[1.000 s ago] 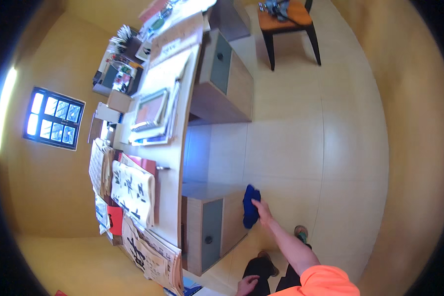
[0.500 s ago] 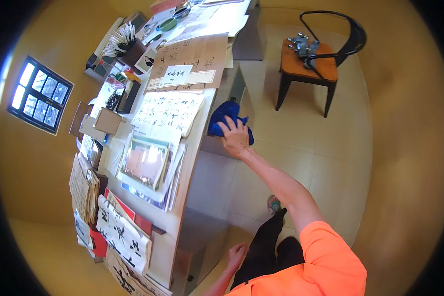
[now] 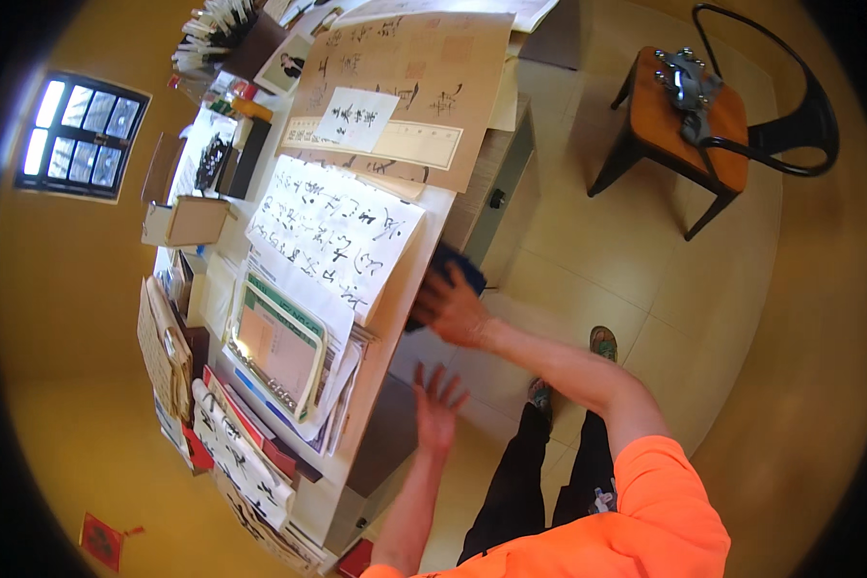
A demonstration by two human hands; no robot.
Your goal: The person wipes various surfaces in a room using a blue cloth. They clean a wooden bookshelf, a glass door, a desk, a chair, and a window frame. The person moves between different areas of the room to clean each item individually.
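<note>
Right hand (image 3: 455,308), centre of frame, blurred, fingers spread over a crumpled dark-blue cloth (image 3: 466,270); cannot tell whether it grips or only presses. Cloth sits just beside the edge of a long, pale wooden desk (image 3: 380,360). Left hand (image 3: 437,412), lower centre, empty, fingers splayed, near the same edge. White paper sheet with black brush writing (image 3: 337,231) lies left of the cloth. Upper right: black-framed chair with orange-brown seat (image 3: 728,123), grey metallic device (image 3: 686,85) on it.

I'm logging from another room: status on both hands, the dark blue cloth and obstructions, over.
Left hand open, holding nothing. Right hand on dark blue cloth, grip unclear, hand covering part of it. Pale flat desktop edge close beside.
</note>
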